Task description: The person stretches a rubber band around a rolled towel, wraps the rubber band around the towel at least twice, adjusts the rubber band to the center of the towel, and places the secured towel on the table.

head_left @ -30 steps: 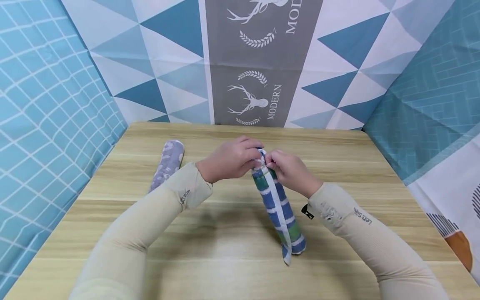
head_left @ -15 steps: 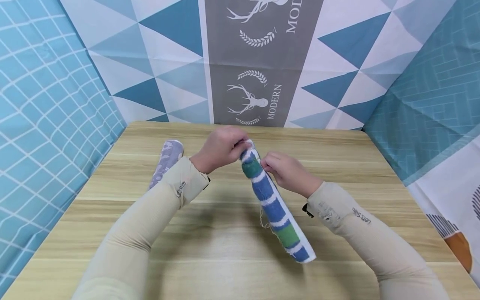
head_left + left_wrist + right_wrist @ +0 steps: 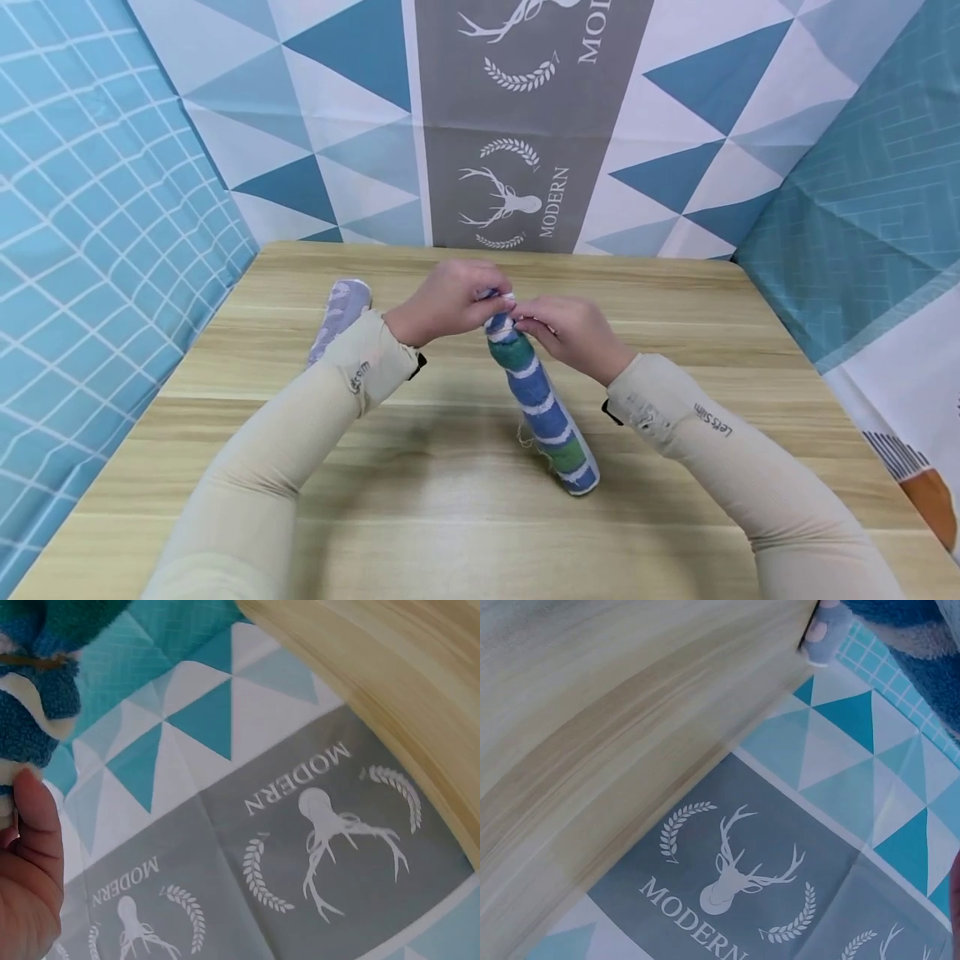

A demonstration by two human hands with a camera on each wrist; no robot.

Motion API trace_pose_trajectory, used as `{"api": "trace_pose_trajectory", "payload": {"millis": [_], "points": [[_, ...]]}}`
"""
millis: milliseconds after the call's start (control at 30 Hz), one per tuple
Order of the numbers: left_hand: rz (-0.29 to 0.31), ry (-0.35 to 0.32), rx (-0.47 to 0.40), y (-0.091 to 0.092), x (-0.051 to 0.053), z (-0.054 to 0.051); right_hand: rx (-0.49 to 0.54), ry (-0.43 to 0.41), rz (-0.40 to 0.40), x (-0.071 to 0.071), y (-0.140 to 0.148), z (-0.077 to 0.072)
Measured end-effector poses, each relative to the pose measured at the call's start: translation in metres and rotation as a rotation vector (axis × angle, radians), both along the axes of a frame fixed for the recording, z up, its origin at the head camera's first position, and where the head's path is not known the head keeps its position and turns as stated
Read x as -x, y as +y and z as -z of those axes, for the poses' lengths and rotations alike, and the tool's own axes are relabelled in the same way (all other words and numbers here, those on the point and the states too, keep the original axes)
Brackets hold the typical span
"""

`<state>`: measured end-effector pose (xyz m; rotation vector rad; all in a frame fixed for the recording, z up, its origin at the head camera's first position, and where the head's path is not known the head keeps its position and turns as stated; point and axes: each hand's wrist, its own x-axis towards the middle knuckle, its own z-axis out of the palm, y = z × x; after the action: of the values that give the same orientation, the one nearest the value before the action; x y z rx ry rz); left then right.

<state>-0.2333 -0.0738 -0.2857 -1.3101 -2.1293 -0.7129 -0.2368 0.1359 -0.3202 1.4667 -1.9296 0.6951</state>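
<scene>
Fingers of left hand (image 3: 452,302) and right hand (image 3: 576,335) pinch upper end of striped towel roll (image 3: 531,392), slanting over wood-grain table (image 3: 442,542). Lavender roll (image 3: 342,310) near left sleeve (image 3: 300,442). Behind: triangle-and-deer backdrop (image 3: 360,133); left: blue grid sheet (image 3: 97,217).

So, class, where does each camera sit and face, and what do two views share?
Head: worn on head, facing forward and down at striped cloth; left hand, right hand, sleeves show.
Left wrist: worn there, facing backdrop; left hand partly shows.
Right wrist: worn there, facing table and backdrop; sliver of hand, right edge.
Both wrist views show deer print.
</scene>
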Motion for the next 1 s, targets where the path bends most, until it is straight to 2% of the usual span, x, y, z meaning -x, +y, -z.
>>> {"api": "trace_pose_trajectory", "payload": {"millis": [133,267,433,567,667,767,900,1000], "points": [[0.035,-0.006,-0.04,0.002,-0.001,-0.003,0.04,0.075,-0.023,0.002,-0.001,0.0],[0.047,-0.004,-0.067,0.002,0.001,-0.002,0.04,0.094,0.01,0.003,-0.004,0.001],[0.001,-0.031,-0.105,-0.001,0.003,0.002,-0.035,0.088,0.102,0.002,-0.012,0.0],[-0.011,-0.07,-0.131,-0.002,0.003,0.003,-0.073,0.124,0.125,0.001,-0.014,-0.004],[-0.012,-0.121,-0.166,-0.003,0.002,0.002,-0.095,0.245,0.125,0.003,-0.012,-0.011],[-0.023,-0.172,-0.188,-0.005,0.001,0.0,-0.132,0.427,0.129,0.007,-0.01,-0.021],[-0.039,-0.195,-0.147,-0.006,0.001,0.0,-0.222,0.627,0.107,0.01,-0.008,-0.03],[-0.037,-0.192,-0.12,-0.004,0.002,0.002,-0.29,0.717,0.093,0.01,-0.006,-0.033]]}}
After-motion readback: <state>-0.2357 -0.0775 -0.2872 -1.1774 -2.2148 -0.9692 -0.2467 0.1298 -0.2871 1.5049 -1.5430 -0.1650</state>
